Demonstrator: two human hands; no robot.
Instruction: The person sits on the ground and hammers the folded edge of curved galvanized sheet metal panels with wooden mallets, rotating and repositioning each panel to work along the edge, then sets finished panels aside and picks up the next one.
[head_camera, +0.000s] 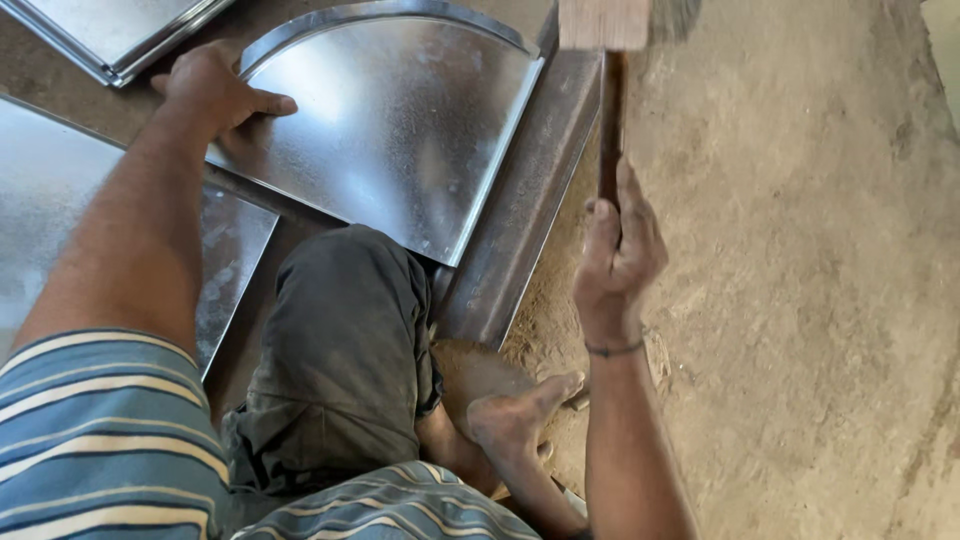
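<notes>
Person squats on a dirt floor (800, 300), knee in dark trousers (340, 340) forward, bare foot (515, 415) on the ground below.

Right hand (618, 250): grip closed fully round the dark handle of a wooden mallet (605, 25). Mallet is raised, its pale block head at the top edge of the view, above a long steel beam (525, 210) lying on the floor.

Left hand (215, 90): palm down, fingers spread flat, pressing the curved galvanized sheet piece (400, 140) near its rounded rim; nothing grasped. The sheet's straight folded edge lies along the beam.

More flat metal sheets: one top left (110, 30), one under the left forearm (50, 190).
</notes>
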